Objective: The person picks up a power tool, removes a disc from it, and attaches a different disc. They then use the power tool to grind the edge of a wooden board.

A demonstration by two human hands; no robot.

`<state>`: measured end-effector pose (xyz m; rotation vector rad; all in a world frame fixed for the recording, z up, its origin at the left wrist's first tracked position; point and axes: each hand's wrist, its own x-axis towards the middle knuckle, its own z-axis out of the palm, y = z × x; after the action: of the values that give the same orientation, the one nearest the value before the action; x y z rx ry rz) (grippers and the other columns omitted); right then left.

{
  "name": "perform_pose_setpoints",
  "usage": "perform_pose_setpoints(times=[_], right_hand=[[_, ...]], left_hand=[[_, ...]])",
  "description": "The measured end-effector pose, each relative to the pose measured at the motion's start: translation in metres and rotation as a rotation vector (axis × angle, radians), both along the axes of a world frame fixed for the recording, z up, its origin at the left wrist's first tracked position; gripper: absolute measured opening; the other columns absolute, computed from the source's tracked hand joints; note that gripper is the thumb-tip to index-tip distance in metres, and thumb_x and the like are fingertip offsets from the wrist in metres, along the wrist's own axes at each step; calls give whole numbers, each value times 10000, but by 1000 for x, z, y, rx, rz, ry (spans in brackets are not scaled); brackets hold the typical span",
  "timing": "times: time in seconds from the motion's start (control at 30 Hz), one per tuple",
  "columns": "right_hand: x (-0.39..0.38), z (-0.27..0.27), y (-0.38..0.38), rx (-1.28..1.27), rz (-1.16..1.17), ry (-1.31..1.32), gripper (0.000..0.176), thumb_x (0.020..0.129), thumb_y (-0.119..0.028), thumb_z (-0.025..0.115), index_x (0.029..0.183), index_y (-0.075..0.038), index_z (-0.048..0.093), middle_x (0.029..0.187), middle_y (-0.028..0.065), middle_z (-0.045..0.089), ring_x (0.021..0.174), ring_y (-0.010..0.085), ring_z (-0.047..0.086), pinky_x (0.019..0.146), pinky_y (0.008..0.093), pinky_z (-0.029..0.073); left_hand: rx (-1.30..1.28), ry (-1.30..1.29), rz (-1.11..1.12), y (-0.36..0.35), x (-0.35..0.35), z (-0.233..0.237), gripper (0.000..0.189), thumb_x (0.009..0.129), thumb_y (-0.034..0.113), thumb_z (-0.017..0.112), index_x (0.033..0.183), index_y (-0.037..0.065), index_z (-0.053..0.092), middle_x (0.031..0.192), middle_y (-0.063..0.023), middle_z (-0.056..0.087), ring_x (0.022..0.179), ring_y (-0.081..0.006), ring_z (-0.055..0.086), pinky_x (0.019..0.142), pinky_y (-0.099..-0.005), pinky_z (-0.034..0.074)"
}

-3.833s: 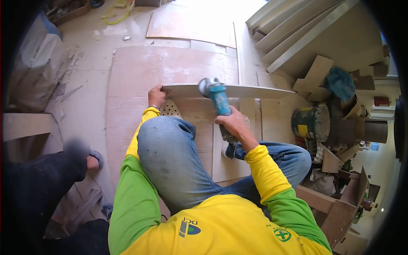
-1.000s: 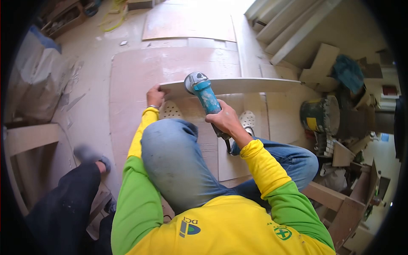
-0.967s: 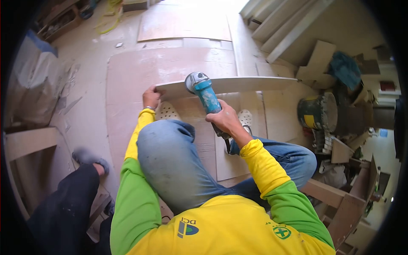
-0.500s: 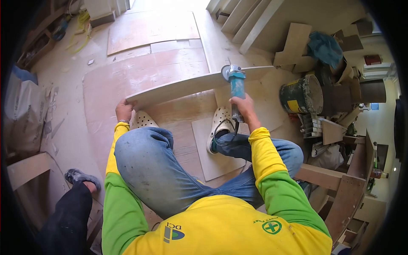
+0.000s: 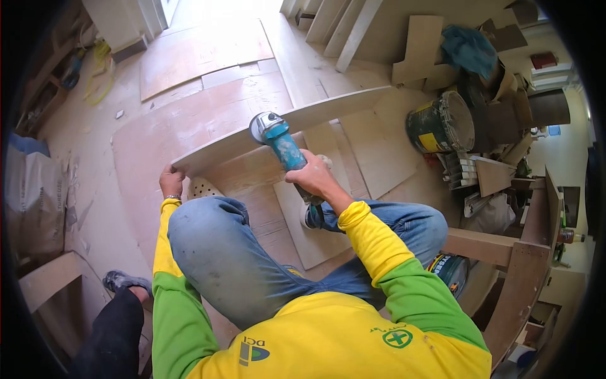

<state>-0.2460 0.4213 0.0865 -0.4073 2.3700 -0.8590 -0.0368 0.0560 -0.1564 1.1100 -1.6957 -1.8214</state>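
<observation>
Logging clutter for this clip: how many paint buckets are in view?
2. One bucket stands among the scraps at the right; a second bucket peeks out between the person's right sleeve and the wooden frame. Others may be hidden.

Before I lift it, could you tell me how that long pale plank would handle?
The plank looks stiff: it runs straight without sagging. Standing on its narrow edge, steadied by the left hand, it would probably tip if pushed sideways. Its length likely makes one-handed lifting awkward.
</observation>
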Motion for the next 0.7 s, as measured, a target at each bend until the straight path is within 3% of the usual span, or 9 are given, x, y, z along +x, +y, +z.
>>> perform_pose_setpoints(times=[0.1,0.23,0.4,0.57,0.7], right_hand=[[-17,1,15,-13,-41,31,665,668,-332,777,1244,-30,636,1053,223,716,972,354,698,882,407,549],[-72,-13,54,-80,-225,4,544,664,-311,788,1092,8,686,993,155,720,897,251,688,825,361,550],[-123,1,82,-63,-374,44,489,717,-278,766,1086,23,655,927,114,684,807,209,647,732,351,525],[-115,8,83,-50,-369,5,519,719,-299,763,1108,26,653,945,121,690,797,212,651,729,349,527],[-72,2,55,-13,-174,32,565,663,-328,784,1107,4,676,993,171,720,907,275,693,830,379,549]], left_hand=[[-13,-1,19,3,0,3,194,840,-27,731,1030,11,731,877,-4,722,721,-64,579,625,-235,445],[4,5,34,6,-1,7,154,844,3,772,991,27,736,819,25,690,660,-51,512,586,-237,408],[40,41,40,8,-1,9,132,847,15,783,969,31,735,808,31,685,648,-49,500,579,-236,400],[8,27,37,7,1,4,124,855,20,773,971,23,731,821,20,694,659,-48,513,582,-238,408],[-10,19,12,0,1,-7,138,861,19,765,994,21,730,842,12,704,669,-51,529,591,-236,419]])
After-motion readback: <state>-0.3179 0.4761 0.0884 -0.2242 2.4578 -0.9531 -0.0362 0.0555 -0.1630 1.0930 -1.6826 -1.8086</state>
